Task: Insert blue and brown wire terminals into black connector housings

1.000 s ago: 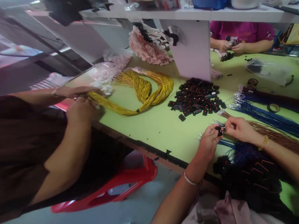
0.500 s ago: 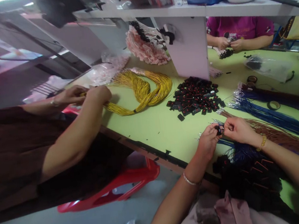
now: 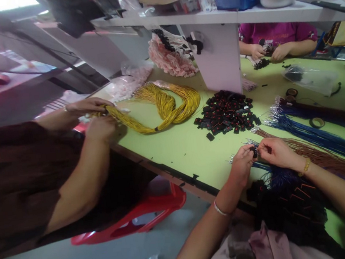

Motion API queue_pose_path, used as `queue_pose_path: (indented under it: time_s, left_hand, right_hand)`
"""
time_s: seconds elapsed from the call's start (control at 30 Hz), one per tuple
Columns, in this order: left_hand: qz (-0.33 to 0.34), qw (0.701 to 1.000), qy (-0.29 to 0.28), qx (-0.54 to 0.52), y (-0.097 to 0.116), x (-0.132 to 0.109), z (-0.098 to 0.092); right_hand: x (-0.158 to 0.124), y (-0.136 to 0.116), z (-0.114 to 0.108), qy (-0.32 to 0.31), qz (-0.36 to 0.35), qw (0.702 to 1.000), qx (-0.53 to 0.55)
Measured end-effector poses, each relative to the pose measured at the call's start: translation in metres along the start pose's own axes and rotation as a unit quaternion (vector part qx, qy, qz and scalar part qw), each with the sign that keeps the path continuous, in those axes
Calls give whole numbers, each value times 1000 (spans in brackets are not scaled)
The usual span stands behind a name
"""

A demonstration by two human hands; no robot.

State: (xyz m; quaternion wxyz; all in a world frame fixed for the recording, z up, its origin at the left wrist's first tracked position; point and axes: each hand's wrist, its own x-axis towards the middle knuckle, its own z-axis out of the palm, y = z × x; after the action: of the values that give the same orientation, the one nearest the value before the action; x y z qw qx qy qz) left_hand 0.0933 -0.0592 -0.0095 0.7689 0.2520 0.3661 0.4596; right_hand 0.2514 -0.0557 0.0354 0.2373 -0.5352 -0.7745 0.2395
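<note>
My left hand (image 3: 242, 162) pinches a small black connector (image 3: 253, 152) above the table's front edge. Close on its right, my right hand (image 3: 273, 151) has its fingers pressed together beside the connector; what they hold is too small to make out. Under and right of my hands lie brown wires (image 3: 324, 151) and blue wires (image 3: 303, 133). A heap of black connectors (image 3: 226, 111) sits behind my hands. Nearer to me is a dark bundle of finished-looking black pieces with orange wires (image 3: 299, 204).
At the left a co-worker's hands (image 3: 99, 127) hold yellow wires (image 3: 184, 101) on the table (image 3: 174, 146). Across it sits another person (image 3: 277, 36), hands busy. A shelf (image 3: 228, 16) spans above; a red stool (image 3: 156, 206) stands below. Tape rolls (image 3: 316, 122) lie at the right.
My right hand has shifted slightly beside the connector, while my left hand keeps it pinched. The co-worker's hands at the left have moved along the yellow wires and spread apart. The view has shifted slightly.
</note>
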Motion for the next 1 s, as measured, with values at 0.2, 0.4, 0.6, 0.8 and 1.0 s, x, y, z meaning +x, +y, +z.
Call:
queue_pose_path:
  time_s: [0.2, 0.4, 0.6, 0.8, 1.0]
  left_hand:
    - [-1, 1000, 10, 30, -2, 2, -1]
    - [36, 994, 11, 99, 4, -6, 4]
    - [295, 839, -147, 433, 9, -56, 50]
    - [331, 704, -391, 491, -14, -84, 80]
    - [300, 773, -291, 478, 24, -68, 39]
  right_hand:
    - [0, 0, 7, 4, 18, 1000, 15]
    - [3, 5, -5, -25, 36, 997, 57]
    - [23, 0, -36, -75, 42, 995, 54]
    - [34, -29, -2, -187, 23, 977, -99]
    - [23, -25, 31, -191, 52, 961, -192]
